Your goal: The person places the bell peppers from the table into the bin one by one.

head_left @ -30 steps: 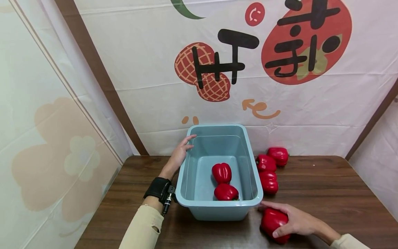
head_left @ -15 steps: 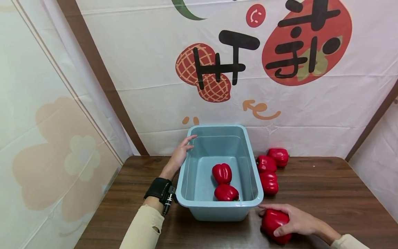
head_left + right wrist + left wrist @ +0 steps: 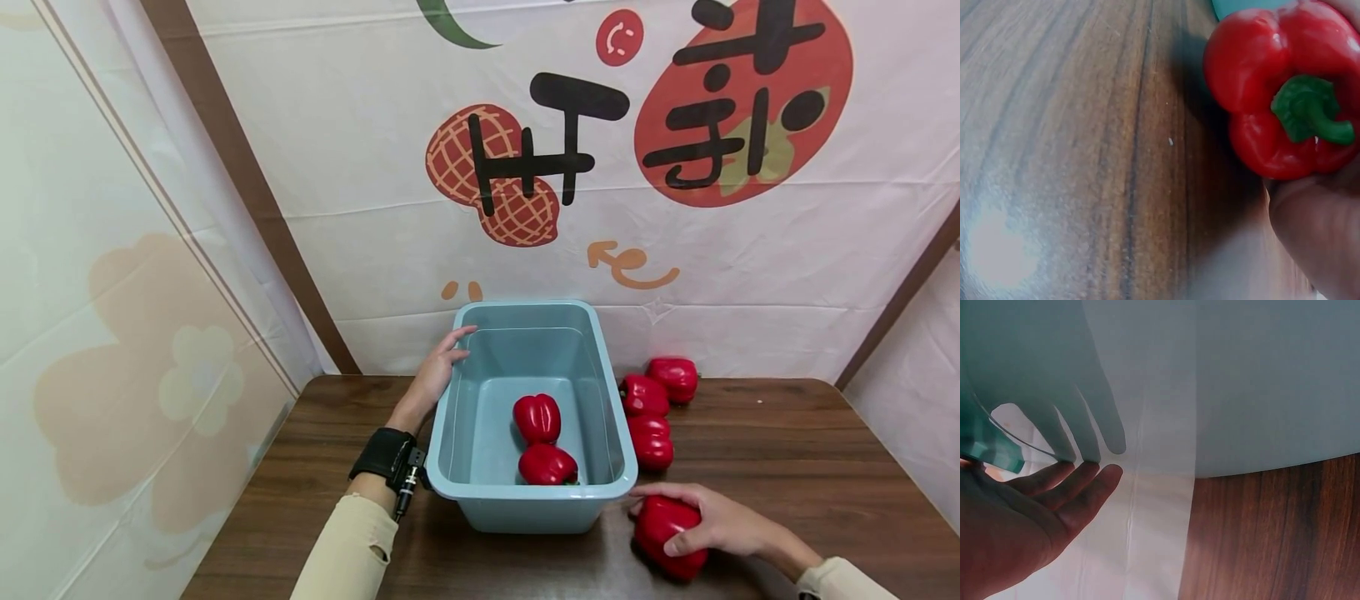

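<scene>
A light blue plastic tub (image 3: 480,500) stands on the wooden table (image 3: 787,467) with two red bell peppers (image 3: 537,417) inside. My left hand (image 3: 438,367) rests with straight fingers against the tub's left rim; in the left wrist view its fingers (image 3: 1079,487) lie flat on the tub wall (image 3: 1241,381). My right hand (image 3: 712,521) grips a red bell pepper (image 3: 663,533) just right of the tub's near corner. Its green stem (image 3: 1307,112) shows on the red pepper (image 3: 1260,87) in the right wrist view.
Three more red peppers (image 3: 651,417) lie on the table right of the tub, near the back. A printed white cloth wall (image 3: 570,183) stands close behind the tub, and cloth panels close in both sides.
My right hand has lifted the gripped pepper slightly up and toward the tub's corner. The left hand and the tub have stayed put.
</scene>
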{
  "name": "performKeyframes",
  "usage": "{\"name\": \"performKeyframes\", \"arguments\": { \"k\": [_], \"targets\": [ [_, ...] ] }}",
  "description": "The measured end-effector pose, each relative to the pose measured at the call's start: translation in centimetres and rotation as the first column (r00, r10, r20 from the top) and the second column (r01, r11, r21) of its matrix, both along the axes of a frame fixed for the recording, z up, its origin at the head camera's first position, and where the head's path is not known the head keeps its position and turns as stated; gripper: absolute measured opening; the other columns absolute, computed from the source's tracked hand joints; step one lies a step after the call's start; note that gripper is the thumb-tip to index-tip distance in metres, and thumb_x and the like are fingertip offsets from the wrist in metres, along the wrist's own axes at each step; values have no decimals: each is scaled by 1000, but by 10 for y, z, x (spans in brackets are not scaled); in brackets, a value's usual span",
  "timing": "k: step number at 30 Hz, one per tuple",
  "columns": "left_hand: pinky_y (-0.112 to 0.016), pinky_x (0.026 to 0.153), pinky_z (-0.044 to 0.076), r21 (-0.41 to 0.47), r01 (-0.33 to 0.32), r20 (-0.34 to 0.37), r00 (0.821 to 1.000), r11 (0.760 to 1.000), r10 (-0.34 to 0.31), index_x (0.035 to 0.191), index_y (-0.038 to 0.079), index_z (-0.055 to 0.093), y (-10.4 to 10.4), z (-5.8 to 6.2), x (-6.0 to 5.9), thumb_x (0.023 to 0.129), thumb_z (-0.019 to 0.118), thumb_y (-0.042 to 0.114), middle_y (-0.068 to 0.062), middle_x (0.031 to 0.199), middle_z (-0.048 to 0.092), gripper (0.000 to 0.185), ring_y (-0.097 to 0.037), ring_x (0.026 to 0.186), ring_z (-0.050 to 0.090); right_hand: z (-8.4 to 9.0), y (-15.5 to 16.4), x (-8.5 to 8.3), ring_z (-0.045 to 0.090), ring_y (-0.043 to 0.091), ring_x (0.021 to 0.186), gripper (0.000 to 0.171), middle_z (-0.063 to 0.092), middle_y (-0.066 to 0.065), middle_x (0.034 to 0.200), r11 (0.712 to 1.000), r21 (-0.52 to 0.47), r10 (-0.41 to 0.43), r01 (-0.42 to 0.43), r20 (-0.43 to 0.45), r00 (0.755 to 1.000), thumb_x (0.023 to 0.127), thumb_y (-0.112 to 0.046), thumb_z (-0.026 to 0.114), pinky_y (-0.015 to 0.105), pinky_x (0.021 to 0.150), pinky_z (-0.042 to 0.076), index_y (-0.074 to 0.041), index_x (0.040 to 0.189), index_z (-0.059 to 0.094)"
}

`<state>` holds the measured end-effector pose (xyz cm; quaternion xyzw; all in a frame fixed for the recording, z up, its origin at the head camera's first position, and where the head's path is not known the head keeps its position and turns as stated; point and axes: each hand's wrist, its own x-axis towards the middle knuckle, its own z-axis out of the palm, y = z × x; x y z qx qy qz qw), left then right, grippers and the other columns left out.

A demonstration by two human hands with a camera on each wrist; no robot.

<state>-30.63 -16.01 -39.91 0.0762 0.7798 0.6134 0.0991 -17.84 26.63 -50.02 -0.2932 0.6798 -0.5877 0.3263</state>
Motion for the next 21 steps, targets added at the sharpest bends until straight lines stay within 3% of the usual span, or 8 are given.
{"name": "performKeyframes", "arguments": {
  "k": [4, 12, 21],
  "targets": [
    [-51, 100, 43, 0, 8, 10, 1000, 1000, -8, 155, 20, 31, -1, -2, -1, 107, 29, 19, -6, 166, 9, 49, -42, 138, 33, 0, 0, -1, 57, 22, 117, 61, 51, 30, 135, 1000, -3, -3, 3, 6, 1000, 91, -7, 62, 38, 89, 55, -6, 148, 42],
    [-61, 104, 37, 17, -3, -14, 1000, 1000, 3, 152, 24, 36, 0, -3, 1, 105, 31, 19, -4, 165, 13, 47, -43, 138, 33, -1, 3, -3, 57, 24, 117, 63, 52, 26, 135, 1000, -4, -18, 18, 26, 999, 92, -10, 60, 40, 90, 54, -7, 151, 38],
    [-61, 104, 38, 19, -12, -27, 1000, 1000, 13, 151, 24, 37, 1, -3, 1, 105, 31, 19, -5, 165, 13, 47, -43, 138, 34, 2, 3, -5, 57, 24, 116, 62, 51, 27, 135, 999, -11, -42, 42, 11, 999, 92, -10, 59, 41, 89, 55, -5, 150, 38]
  ]
}}
